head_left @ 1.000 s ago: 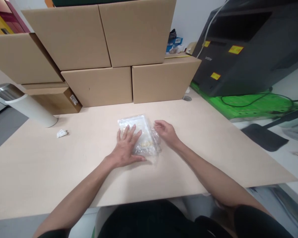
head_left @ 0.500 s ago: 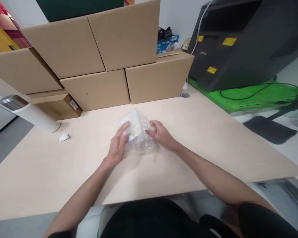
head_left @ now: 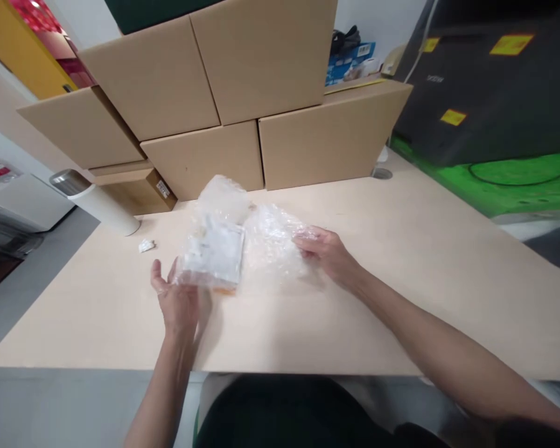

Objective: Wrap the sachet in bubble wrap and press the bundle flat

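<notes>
Clear bubble wrap (head_left: 275, 242) lies spread over the middle of the pale table, one part reaching back toward the boxes. My right hand (head_left: 329, 252) pinches its right side. A flat whitish packet (head_left: 217, 252) rests on or under the plastic at the left, with a bit of orange at its lower edge. My left hand (head_left: 180, 298) is at the packet's lower left corner, thumb apart, its other fingers partly behind the plastic. Whether those fingers grip the packet is unclear.
Cardboard boxes (head_left: 200, 162) are stacked along the table's back. A white bottle with a metal cap (head_left: 105, 205) leans at the left, near a crumpled white scrap (head_left: 146, 245). A large dark machine (head_left: 485, 99) stands on green material (head_left: 532, 186) at the right.
The wrap has been opened out wide and the packet shows more fully. My left hand has moved left and down, away from my right hand, which keeps the wrap's right side. The view has shifted.
</notes>
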Available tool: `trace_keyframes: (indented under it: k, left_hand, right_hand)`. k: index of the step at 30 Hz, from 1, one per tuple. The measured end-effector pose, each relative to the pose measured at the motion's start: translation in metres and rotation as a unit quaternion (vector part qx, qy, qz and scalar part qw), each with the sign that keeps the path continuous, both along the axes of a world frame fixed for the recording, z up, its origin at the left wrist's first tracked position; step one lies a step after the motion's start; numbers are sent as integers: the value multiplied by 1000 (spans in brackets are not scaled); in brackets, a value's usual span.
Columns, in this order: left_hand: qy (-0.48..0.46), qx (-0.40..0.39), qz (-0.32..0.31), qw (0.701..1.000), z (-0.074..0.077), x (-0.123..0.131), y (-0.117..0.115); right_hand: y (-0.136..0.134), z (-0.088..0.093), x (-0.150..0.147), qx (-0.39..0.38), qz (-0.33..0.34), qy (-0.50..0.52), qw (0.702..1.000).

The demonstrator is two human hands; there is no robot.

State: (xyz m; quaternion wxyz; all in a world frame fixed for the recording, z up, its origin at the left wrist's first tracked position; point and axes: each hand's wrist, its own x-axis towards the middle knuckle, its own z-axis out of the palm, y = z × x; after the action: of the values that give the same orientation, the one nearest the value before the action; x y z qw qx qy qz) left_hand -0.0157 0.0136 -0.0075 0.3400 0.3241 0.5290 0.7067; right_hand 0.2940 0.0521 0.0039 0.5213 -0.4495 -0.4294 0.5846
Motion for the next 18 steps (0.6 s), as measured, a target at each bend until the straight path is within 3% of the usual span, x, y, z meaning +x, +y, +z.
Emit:
trace_keyframes:
  k: [3, 6, 8, 11, 13, 15, 18]
  left_hand:
    - [217, -3, 19, 976, -5, -16, -22]
    - [428, -5, 22, 903, -4, -28, -38]
    - [453, -22, 42, 890, -7, -37, -46]
    - [359, -87, 100, 924, -15, -56, -58]
    - [311, -141, 129, 931, -21, -68, -66]
    - [351, -165, 146, 910, -24, -74, -74]
    - [525, -139, 120, 831, -20, -68, -81]
  right_hand:
    - [2, -2, 2, 0, -14, 14, 1000]
    - [4, 0, 6, 4, -35, 22, 999]
    - [6, 2, 10, 4, -59, 26, 998]
    - [10, 3, 18, 5, -94, 31, 995]
    - [14, 1, 23, 3, -111, 29, 993]
    - [18, -5, 28, -1, -122, 22, 992]
    - [21, -13, 30, -20, -129, 21, 991]
